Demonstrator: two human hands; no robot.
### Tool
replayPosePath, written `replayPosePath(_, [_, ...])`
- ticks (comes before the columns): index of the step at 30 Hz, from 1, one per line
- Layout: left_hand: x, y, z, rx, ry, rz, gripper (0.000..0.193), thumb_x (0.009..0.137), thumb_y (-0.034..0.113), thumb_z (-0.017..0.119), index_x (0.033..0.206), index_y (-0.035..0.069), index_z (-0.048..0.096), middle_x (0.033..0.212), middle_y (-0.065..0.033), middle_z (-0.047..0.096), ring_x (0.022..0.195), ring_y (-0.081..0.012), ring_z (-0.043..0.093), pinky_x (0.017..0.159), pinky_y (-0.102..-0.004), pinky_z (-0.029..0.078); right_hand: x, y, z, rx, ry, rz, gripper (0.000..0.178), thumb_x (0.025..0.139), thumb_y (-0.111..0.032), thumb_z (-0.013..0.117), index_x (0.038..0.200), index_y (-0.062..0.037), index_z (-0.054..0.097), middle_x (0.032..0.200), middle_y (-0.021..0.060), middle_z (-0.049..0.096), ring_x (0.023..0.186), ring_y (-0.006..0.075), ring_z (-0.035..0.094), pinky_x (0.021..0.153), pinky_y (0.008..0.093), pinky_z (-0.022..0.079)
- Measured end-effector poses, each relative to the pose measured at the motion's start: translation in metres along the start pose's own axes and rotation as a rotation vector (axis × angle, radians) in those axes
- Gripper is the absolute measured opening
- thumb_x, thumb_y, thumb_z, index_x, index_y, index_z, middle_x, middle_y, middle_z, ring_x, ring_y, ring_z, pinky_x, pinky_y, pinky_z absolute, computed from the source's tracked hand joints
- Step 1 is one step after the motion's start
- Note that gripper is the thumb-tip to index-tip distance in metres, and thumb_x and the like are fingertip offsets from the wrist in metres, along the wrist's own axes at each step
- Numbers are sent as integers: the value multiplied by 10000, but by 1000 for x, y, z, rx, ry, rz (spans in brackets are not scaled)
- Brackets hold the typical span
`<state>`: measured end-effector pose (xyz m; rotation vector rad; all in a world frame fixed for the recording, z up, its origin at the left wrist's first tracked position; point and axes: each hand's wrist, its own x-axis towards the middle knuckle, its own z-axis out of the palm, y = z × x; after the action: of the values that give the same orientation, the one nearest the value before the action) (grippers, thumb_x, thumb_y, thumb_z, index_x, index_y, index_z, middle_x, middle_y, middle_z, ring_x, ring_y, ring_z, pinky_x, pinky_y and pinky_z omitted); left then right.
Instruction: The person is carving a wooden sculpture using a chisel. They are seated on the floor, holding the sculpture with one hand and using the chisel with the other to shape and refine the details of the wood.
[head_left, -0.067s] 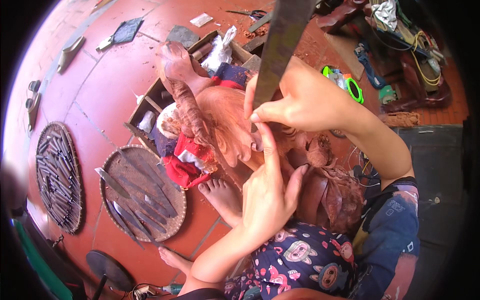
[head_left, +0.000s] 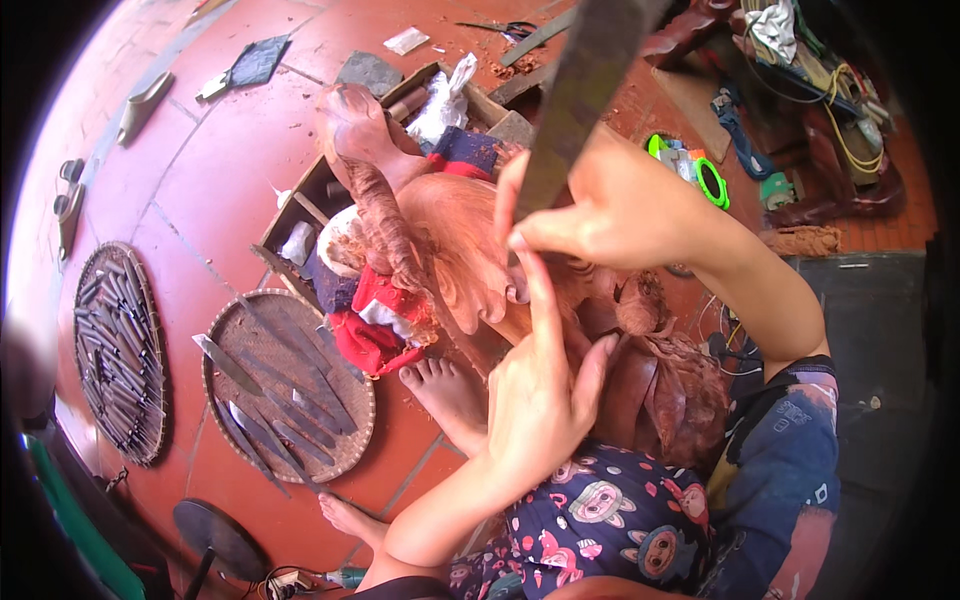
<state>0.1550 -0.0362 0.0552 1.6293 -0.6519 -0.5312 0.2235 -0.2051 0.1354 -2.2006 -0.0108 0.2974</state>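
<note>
My right hand (head_left: 590, 205) is closed around a long, flat metal blade (head_left: 585, 85) that rises toward the top edge. Its lower end points down at a carved reddish-brown wooden piece (head_left: 455, 215), with the contact hidden by my fingers. My left hand (head_left: 540, 390) holds nothing; its index finger stretches up to the blade's lower end and my right fingertips, and its thumb is spread apart. Curling folds, a twisted ridge and a rough rounded end show on the carving. Red and dark blue cloth (head_left: 375, 330) is bunched beside it.
At left lie a round woven tray (head_left: 365, 440) of flat blades and another basket (head_left: 160, 400) of slim tool shafts. Behind the carving is a wooden box (head_left: 270, 245). A bright green-rimmed roll (head_left: 711, 184) and tangled cables (head_left: 840, 90) sit at right. My bare foot (head_left: 445, 400) rests nearby.
The upper part of the blade has swung a little to the right, and my right hand has shifted slightly with it. My left hand keeps nearly the same place.
</note>
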Motion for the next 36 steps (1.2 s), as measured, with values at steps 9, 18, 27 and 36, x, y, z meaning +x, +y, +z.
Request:
replayPosePath(9, [5, -2, 3, -55, -16, 4, 1000, 882, 91, 685, 1570, -72, -22, 761, -171, 659, 672, -345, 677, 603, -418, 536, 5, -3, -5, -49, -94, 14, 149, 703, -75, 669, 805, 17, 725, 738, 143, 703, 703, 232, 683, 661, 355, 536])
replayPosePath(18, [5, -2, 3, -78, -62, -47, 1024, 884, 93, 720, 1571, -64, -24, 758, -156, 688, 588, -291, 685, 556, -374, 537, 6, -11, -5, -40, -145, 46, 151, 726, -77, 658, 821, 23, 718, 728, 127, 697, 683, 207, 668, 665, 343, 529])
replayPosePath(27, [9, 2, -3, -58, -32, -77, 982, 882, 127, 696, 1578, -63, 30, 775, -193, 678, 684, -369, 691, 619, -440, 555, 9, -9, -5, -96, -52, 0, 113, 722, -54, 663, 798, 15, 710, 726, 116, 699, 698, 192, 668, 677, 339, 530])
replayPosePath(36, [-44, -37, -22, -110, 72, 110, 689, 863, 7, 730, 1477, -64, 426, 800, -115, 687, 651, -145, 648, 637, -271, 526, -43, -2, -7, 39, 297, -235, 102, 858, -34, 755, 928, 7, 693, 911, 64, 702, 847, 121, 665, 732, 268, 510])
